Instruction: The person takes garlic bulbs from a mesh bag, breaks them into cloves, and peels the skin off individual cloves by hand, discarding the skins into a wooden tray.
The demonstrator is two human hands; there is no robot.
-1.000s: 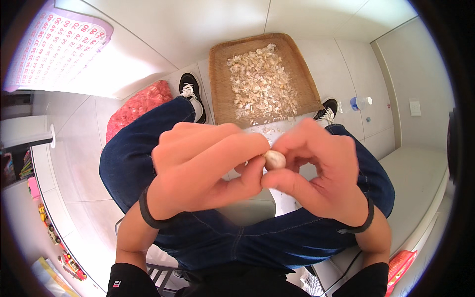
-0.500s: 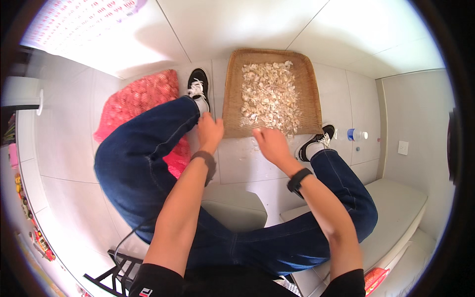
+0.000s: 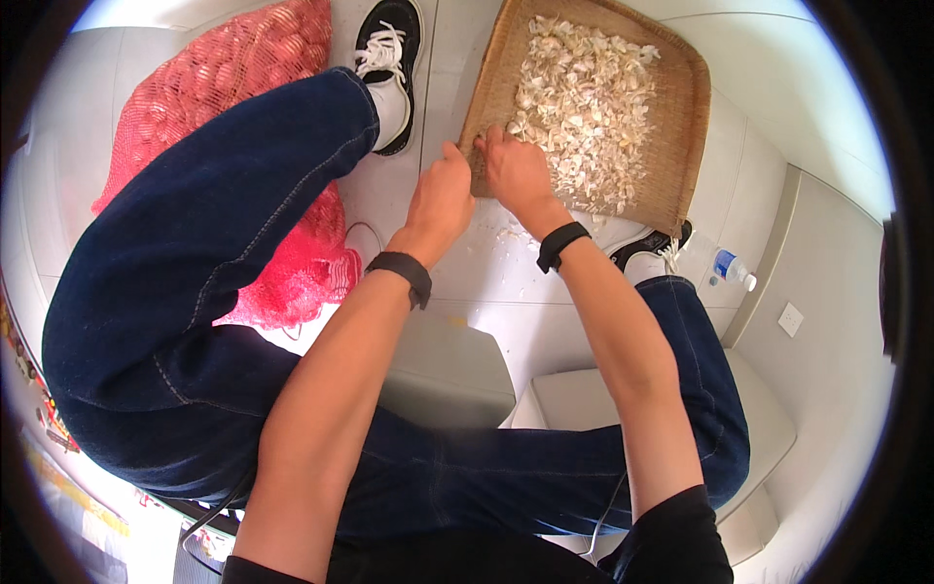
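A woven bamboo tray (image 3: 673, 175) lies on the floor ahead of me, with a loose heap of pale garlic cloves and papery skins (image 3: 584, 107) in it. My left hand (image 3: 443, 200) is closed beside the tray's near left corner. Close to its right, my right hand (image 3: 519, 175) reaches over that same corner with its fingers curled together at the edge of the heap. Whatever either hand pinches is too small or hidden to make out. Each wrist wears a dark band.
On the left stands a red mesh sack (image 3: 229, 73) of round bulbs, partly behind my bent leg. A grey padded stool (image 3: 443, 375) sits between my legs. A plastic bottle (image 3: 732, 268) lies at the right near the wall. Bits of skin dot the tiles.
Both hands have come closer together at the tray's near left corner, the right one now over its edge. The whole view has shifted and tilted, so the tray appears higher and turned.
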